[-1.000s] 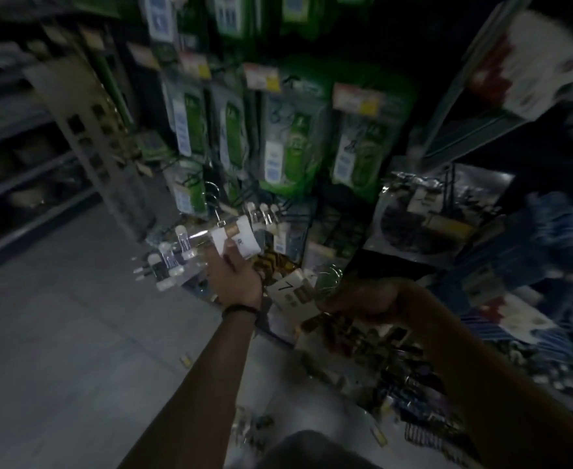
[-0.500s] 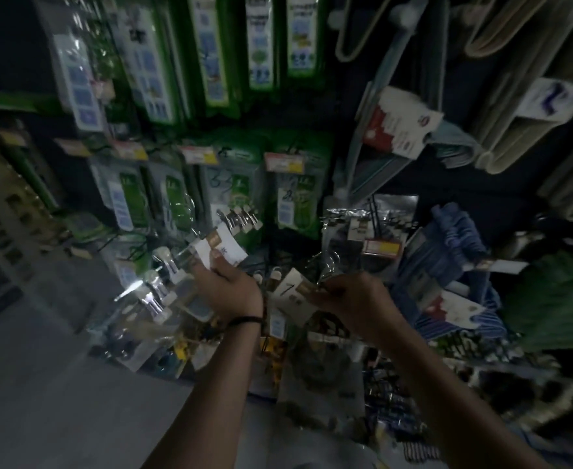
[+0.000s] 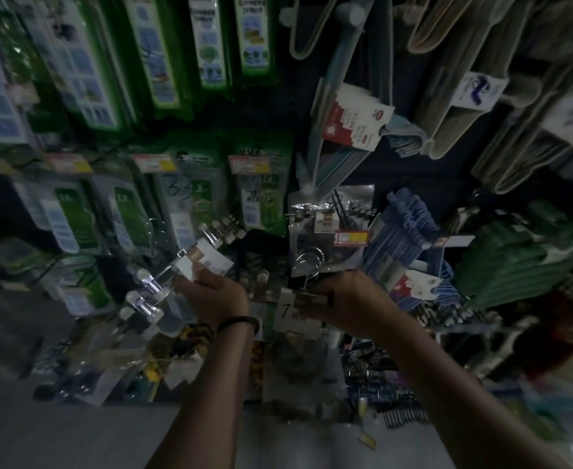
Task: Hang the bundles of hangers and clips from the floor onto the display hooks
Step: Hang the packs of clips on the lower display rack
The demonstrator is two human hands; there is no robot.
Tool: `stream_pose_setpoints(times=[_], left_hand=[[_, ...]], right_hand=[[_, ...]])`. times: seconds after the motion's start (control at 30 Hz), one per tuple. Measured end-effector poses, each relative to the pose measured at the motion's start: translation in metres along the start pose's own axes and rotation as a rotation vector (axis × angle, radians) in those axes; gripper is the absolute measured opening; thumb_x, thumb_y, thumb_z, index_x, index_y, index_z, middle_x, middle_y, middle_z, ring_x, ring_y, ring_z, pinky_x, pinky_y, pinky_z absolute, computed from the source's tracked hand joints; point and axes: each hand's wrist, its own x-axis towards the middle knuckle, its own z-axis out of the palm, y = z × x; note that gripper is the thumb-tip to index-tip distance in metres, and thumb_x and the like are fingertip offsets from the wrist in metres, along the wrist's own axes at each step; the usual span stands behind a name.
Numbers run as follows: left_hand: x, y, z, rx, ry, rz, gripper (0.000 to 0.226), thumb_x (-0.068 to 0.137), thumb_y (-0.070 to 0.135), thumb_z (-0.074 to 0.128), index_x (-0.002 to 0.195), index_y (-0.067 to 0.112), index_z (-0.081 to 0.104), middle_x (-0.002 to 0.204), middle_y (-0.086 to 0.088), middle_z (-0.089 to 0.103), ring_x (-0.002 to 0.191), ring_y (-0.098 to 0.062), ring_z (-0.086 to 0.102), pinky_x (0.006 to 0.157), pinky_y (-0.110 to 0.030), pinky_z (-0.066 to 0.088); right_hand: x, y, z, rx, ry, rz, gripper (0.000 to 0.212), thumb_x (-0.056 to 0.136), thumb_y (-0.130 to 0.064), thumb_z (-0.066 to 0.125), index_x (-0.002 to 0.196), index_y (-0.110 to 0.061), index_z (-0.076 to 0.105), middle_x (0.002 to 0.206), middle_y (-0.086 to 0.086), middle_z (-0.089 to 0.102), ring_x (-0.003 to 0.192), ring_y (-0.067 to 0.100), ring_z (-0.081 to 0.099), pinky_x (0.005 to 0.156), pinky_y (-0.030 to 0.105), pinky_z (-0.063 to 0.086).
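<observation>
My left hand (image 3: 214,292) grips a bundle of metal clip hangers (image 3: 150,292) by its white paper label (image 3: 207,260); the clips stick out to the left of the hand. My right hand (image 3: 349,299) pinches a second bundle at its white tag marked "7" (image 3: 287,308), and that bundle's metal hooks (image 3: 308,262) rise above the fingers. Both hands are held up close to the display wall, below a hanging silvery packet (image 3: 329,228) with a red price tag. The display hooks themselves are hard to make out in the dim light.
Green packaged goods (image 3: 190,198) hang in rows on the left of the wall. Blue hangers (image 3: 410,228), green hangers (image 3: 515,262) and beige hangers (image 3: 464,123) hang on the right. More packets and clips (image 3: 373,363) lie at the foot of the display, with grey floor (image 3: 75,434) in front.
The view has tilted up and swung right from the floor to the display wall. Both hands have risen with their bundles and come closer to the hanging goods.
</observation>
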Motion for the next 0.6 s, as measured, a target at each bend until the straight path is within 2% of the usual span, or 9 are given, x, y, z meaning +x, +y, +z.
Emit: stream_pose_setpoints(times=[0.07, 0.13, 0.23, 0.33, 0.4, 0.47, 0.53, 0.6], left_hand=[[-0.009, -0.003, 0.000, 0.010, -0.039, -0.056, 0.051, 0.111, 0.024, 0.044, 0.146, -0.012, 0.045, 0.141, -0.037, 0.055, 0.123, -0.049, 0.057, 0.095, -0.040, 0.037], [-0.012, -0.013, 0.004, -0.007, -0.099, -0.071, 0.060, 0.109, 0.034, 0.041, 0.152, -0.008, 0.040, 0.148, -0.034, 0.051, 0.129, -0.048, 0.055, 0.100, -0.041, 0.042], [-0.018, -0.030, 0.014, 0.000, -0.206, -0.156, 0.069, 0.108, 0.045, 0.039, 0.160, 0.001, 0.031, 0.159, -0.027, 0.042, 0.138, -0.046, 0.050, 0.108, -0.043, 0.043], [-0.031, -0.037, 0.015, 0.029, -0.280, -0.217, 0.066, 0.111, 0.043, 0.042, 0.161, 0.002, 0.028, 0.161, -0.025, 0.040, 0.141, -0.045, 0.046, 0.114, -0.053, 0.042], [-0.034, -0.041, 0.015, -0.006, -0.311, -0.274, 0.064, 0.110, 0.043, 0.044, 0.161, 0.005, 0.031, 0.158, -0.021, 0.043, 0.137, -0.041, 0.051, 0.108, -0.052, 0.046], [-0.032, -0.044, 0.021, -0.175, -0.338, -0.400, 0.055, 0.110, 0.041, 0.047, 0.157, 0.012, 0.040, 0.149, -0.010, 0.053, 0.123, -0.031, 0.062, 0.088, -0.041, 0.055], [-0.032, -0.046, 0.029, -0.425, -0.395, -0.635, 0.036, 0.111, 0.041, 0.047, 0.143, 0.026, 0.053, 0.144, -0.006, 0.061, 0.110, -0.027, 0.072, 0.069, -0.035, 0.055], [-0.041, -0.042, 0.035, -0.580, -0.507, -0.829, 0.021, 0.111, 0.038, 0.045, 0.124, 0.034, 0.061, 0.137, -0.003, 0.064, 0.111, -0.021, 0.070, 0.073, -0.031, 0.047]], right_hand=[[-0.008, 0.000, 0.001, 0.032, 0.038, -0.001, 0.046, 0.095, -0.070, 0.053, 0.107, -0.033, 0.079, 0.092, -0.017, 0.076, 0.072, -0.005, 0.068, 0.062, 0.026, 0.060], [-0.017, 0.000, -0.001, 0.045, 0.046, 0.031, 0.035, 0.099, -0.058, 0.060, 0.110, -0.031, 0.078, 0.087, -0.020, 0.071, 0.062, -0.016, 0.060, 0.055, 0.011, 0.051], [-0.027, 0.011, 0.001, 0.024, 0.022, 0.077, 0.033, 0.100, -0.055, 0.062, 0.112, -0.029, 0.079, 0.084, -0.016, 0.074, 0.059, -0.012, 0.061, 0.050, 0.014, 0.049], [-0.033, 0.033, 0.010, 0.046, 0.006, 0.145, 0.034, 0.097, -0.058, 0.064, 0.101, -0.028, 0.078, 0.073, -0.018, 0.068, 0.057, -0.005, 0.062, 0.047, 0.017, 0.046], [-0.035, 0.051, 0.013, -0.009, 0.009, 0.173, 0.037, 0.096, -0.063, 0.061, 0.106, -0.031, 0.077, 0.078, -0.016, 0.072, 0.059, -0.004, 0.064, 0.049, 0.018, 0.049], [-0.034, 0.073, 0.015, -0.097, 0.007, 0.192, 0.037, 0.098, -0.063, 0.058, 0.117, -0.036, 0.075, 0.092, -0.012, 0.078, 0.065, 0.000, 0.069, 0.052, 0.022, 0.056], [-0.030, 0.097, 0.015, -0.189, -0.015, 0.227, 0.035, 0.100, -0.059, 0.057, 0.125, -0.039, 0.070, 0.103, -0.013, 0.078, 0.072, 0.003, 0.071, 0.056, 0.021, 0.056], [-0.024, 0.119, 0.014, -0.260, -0.053, 0.255, 0.035, 0.101, -0.058, 0.056, 0.128, -0.040, 0.067, 0.109, -0.013, 0.077, 0.078, 0.005, 0.070, 0.054, 0.016, 0.048]])
